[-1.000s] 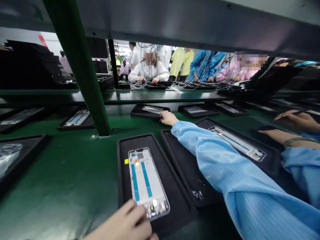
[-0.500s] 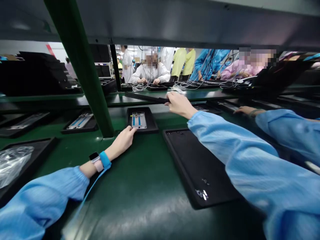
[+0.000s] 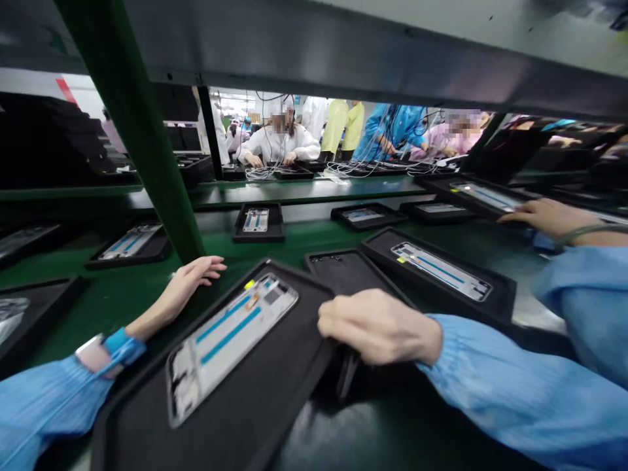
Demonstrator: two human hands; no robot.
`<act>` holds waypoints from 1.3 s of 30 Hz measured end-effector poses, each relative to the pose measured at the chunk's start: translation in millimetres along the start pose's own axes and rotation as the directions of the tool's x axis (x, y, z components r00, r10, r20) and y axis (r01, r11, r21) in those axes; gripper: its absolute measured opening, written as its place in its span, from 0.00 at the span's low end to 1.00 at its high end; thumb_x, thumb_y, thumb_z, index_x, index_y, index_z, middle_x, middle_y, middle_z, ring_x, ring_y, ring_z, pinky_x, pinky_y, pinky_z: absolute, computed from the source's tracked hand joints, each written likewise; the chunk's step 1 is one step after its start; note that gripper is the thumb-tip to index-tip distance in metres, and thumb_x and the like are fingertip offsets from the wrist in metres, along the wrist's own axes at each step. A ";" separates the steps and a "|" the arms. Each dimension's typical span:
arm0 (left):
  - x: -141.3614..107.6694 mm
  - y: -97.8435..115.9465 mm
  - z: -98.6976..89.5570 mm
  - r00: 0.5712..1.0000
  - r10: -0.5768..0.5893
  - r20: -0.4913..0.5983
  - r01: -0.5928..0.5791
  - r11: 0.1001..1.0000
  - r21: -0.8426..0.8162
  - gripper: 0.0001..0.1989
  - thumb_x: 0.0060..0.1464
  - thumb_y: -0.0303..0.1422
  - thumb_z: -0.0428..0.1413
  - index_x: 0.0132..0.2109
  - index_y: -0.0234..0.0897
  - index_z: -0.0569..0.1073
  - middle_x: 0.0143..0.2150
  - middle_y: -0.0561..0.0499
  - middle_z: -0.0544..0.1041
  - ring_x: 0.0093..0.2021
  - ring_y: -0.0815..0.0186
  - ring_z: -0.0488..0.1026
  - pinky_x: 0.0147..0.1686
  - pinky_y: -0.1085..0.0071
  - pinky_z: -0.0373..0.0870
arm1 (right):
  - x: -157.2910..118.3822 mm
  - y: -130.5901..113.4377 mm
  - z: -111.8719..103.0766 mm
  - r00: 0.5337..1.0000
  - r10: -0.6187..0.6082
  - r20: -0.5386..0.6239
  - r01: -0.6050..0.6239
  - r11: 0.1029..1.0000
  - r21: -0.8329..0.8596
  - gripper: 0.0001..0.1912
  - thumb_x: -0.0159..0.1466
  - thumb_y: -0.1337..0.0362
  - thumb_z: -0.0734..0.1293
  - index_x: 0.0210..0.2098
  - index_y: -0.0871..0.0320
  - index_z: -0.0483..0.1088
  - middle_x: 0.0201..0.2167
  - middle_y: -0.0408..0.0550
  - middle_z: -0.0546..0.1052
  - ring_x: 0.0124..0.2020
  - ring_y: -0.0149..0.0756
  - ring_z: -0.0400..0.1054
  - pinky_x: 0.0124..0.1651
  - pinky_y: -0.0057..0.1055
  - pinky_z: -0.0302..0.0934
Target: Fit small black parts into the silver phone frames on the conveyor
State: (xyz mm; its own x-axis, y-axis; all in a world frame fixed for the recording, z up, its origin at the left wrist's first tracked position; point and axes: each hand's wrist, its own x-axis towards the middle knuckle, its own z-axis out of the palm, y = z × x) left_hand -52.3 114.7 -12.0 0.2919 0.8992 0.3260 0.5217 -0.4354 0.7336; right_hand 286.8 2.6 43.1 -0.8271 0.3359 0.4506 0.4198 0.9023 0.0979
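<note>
My right hand (image 3: pixel 377 324) grips the right edge of a black tray (image 3: pixel 289 353), which is tilted in front of me. In this tray lies a silver phone frame (image 3: pixel 230 337) with two blue strips and a yellow tab. My left hand (image 3: pixel 189 281) is open and holds nothing, fingers stretched out near the foot of the green post, just beyond the tray's left side. Partly hidden behind my right hand is another black tray (image 3: pixel 353 265) with tiny parts along its far edge.
A slanted green post (image 3: pixel 147 144) stands at left. More black trays with phone frames lie on the green bench, one tray (image 3: pixel 498 301) to the right. A co-worker's hand (image 3: pixel 549 219) touches a raised tray (image 3: pixel 436 186). Across the bench, people work among white cables (image 3: pixel 350 170).
My right hand has come back toward me with the black tray, earlier seen edge-on. My left hand has left a small tray's edge and moved left, opening. The view has shifted right.
</note>
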 end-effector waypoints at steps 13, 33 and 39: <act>-22.3 31.7 32.6 0.996 0.020 0.092 -0.055 0.917 0.396 0.17 0.53 0.44 0.49 0.44 0.38 0.70 0.40 0.47 0.73 0.42 0.57 0.69 0.44 0.60 0.66 | -4.4 94.9 4.6 0.811 0.569 0.138 -0.569 0.821 -0.043 0.08 0.55 0.72 0.64 0.33 0.60 0.73 0.33 0.49 0.75 0.35 0.35 0.69 0.35 0.26 0.58; -40.4 66.0 45.9 0.999 0.012 0.032 -0.024 0.912 0.409 0.18 0.52 0.43 0.44 0.36 0.33 0.70 0.19 0.55 0.63 0.19 0.65 0.62 0.21 0.70 0.59 | -2.9 127.4 59.6 0.739 0.653 0.165 -0.657 0.753 -0.039 0.09 0.60 0.66 0.64 0.38 0.59 0.75 0.36 0.50 0.77 0.37 0.34 0.69 0.39 0.26 0.57; -40.3 74.0 45.7 0.999 0.009 0.033 -0.021 0.916 0.400 0.17 0.51 0.42 0.44 0.34 0.34 0.70 0.19 0.55 0.63 0.18 0.66 0.61 0.20 0.71 0.58 | 7.6 122.5 51.1 0.693 0.681 0.236 -0.663 0.731 -0.161 0.09 0.59 0.64 0.64 0.37 0.58 0.75 0.34 0.51 0.77 0.38 0.38 0.70 0.37 0.27 0.58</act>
State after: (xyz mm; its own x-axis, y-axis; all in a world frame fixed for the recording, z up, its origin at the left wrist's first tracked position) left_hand 11.3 44.2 1.9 0.3231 0.8933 0.3124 0.7925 -0.4358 0.4265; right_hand 312.9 129.4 13.2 -0.3756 0.9111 0.1698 0.9155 0.3933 -0.0848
